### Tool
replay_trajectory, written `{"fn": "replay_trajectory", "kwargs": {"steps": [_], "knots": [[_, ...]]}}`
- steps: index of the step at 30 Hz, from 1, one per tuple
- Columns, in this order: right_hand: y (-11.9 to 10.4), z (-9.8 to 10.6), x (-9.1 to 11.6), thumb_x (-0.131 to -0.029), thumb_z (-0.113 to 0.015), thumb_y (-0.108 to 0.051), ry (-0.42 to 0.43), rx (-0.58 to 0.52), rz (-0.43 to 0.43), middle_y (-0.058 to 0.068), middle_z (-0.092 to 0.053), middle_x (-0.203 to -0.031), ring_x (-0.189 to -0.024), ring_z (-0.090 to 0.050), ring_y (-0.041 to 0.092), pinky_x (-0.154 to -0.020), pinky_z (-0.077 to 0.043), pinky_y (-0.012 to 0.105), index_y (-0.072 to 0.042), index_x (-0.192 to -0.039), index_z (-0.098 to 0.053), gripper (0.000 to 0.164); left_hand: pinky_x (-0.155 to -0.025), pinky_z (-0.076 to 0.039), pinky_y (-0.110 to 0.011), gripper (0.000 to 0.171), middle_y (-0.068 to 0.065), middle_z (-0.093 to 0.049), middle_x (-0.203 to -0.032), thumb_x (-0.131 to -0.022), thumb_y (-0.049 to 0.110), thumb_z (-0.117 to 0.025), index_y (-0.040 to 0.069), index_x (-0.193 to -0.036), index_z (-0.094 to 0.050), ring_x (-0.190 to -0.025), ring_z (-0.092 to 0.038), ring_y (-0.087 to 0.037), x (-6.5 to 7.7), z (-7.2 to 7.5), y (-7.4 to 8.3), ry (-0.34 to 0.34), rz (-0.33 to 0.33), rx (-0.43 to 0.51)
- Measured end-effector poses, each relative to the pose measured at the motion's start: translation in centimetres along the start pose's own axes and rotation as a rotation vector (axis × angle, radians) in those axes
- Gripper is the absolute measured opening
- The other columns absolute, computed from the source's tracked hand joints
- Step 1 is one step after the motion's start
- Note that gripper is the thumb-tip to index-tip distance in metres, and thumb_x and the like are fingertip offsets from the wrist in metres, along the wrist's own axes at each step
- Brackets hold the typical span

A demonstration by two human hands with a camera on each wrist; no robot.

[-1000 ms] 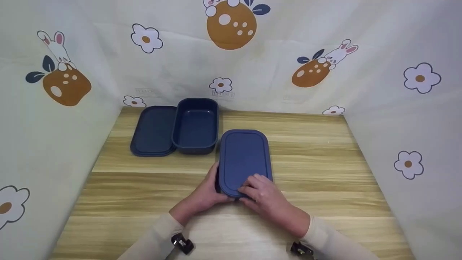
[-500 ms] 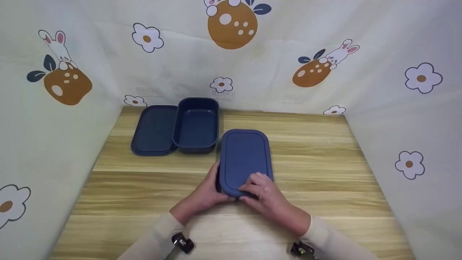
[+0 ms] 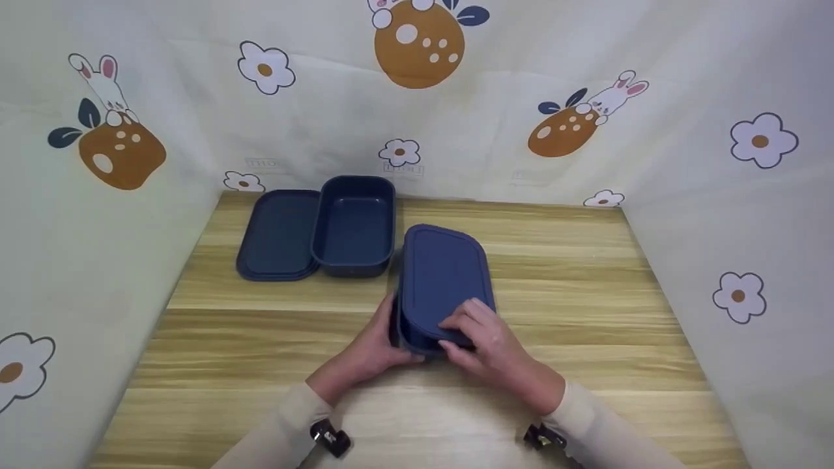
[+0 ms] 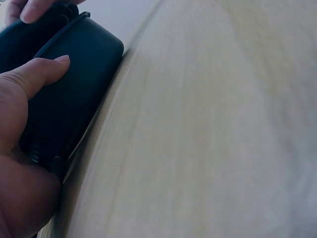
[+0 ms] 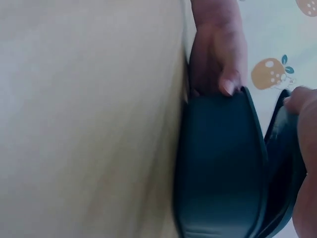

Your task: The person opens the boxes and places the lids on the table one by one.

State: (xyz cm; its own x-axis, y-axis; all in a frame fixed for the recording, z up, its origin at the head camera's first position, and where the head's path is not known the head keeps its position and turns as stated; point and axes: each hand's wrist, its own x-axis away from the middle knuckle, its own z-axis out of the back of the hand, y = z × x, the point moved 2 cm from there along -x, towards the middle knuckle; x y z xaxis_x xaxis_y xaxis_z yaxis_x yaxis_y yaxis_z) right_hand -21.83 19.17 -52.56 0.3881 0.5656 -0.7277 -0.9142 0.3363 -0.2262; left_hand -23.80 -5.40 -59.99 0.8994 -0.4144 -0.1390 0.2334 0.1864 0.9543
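Nearer you than the tilted lid (image 3: 443, 273), the table (image 3: 427, 420) takes pale glare; your wrist views look bluish and soft.

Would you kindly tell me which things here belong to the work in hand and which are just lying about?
In hand:
near box, gripped by left hand
tilted lid, pinched by right hand

Apparently lying about:
far open box
flat lid

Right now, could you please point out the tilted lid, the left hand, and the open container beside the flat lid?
Tilted lid (image 3: 446, 279), head view: middle of its top face.
Left hand (image 3: 373, 348), head view: middle of the hand.
Open container (image 3: 355, 233), head view: bare inside floor.
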Motion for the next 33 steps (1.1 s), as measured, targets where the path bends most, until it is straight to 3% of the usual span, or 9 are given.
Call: {"fn": "replay_trajectory", "kwargs": {"steps": [5,14,21,33], "knots": [[0.2,0.9,-0.3,-0.094,-0.08,-0.008,0.093,-0.034,0.011,0.008,-0.066,-0.104,-0.094,-0.064,0.024,-0.082,-0.057,0.033,-0.002,-0.112,-0.074,0.02,-0.13,-0.028,-0.052,0.127,-0.016,-0.041,-0.17,-0.075,0.018,-0.104,0.007,-0.173,-0.023,-0.156,-0.04,-0.032,0.1,0.0,-0.1,0.006,0.008,0.004],[0.4,1.9,-0.7,-0.087,-0.083,-0.002,0.154,-0.048,0.007,0.01,-0.068,-0.102,-0.09,-0.065,0.023,-0.079,-0.056,0.032,-0.001,-0.112,-0.075,0.026,-0.13,-0.025,-0.051,0.132,-0.019,-0.04,-0.171,-0.073,0.017,-0.104,0.008,-0.174,-0.02,-0.157,-0.038,-0.034,0.2,0.0,0.0,0.005,0.043,0.03],[0.6,2.6,-0.8,-0.085,-0.082,0.002,0.213,-0.086,-0.067,0.009,-0.068,-0.101,-0.087,-0.063,0.022,-0.078,-0.054,0.029,-0.002,-0.112,-0.075,0.028,-0.13,-0.025,-0.05,0.133,-0.016,-0.039,-0.172,-0.073,0.015,-0.103,0.01,-0.175,-0.018,-0.155,-0.039,-0.031,0.2,0.0,0.1,-0.007,0.054,0.044],[0.7,4.3,-0.5,-0.083,-0.08,0.008,0.388,-0.14,-0.243,0.01,-0.068,-0.093,-0.08,-0.065,0.023,-0.078,-0.056,0.025,0.002,-0.105,-0.073,0.024,-0.13,-0.025,-0.05,0.133,-0.016,-0.041,-0.171,-0.073,0.01,-0.102,0.008,-0.176,-0.017,-0.155,-0.04,-0.031,0.2,0.0,0.2,-0.01,0.052,0.053]]}}
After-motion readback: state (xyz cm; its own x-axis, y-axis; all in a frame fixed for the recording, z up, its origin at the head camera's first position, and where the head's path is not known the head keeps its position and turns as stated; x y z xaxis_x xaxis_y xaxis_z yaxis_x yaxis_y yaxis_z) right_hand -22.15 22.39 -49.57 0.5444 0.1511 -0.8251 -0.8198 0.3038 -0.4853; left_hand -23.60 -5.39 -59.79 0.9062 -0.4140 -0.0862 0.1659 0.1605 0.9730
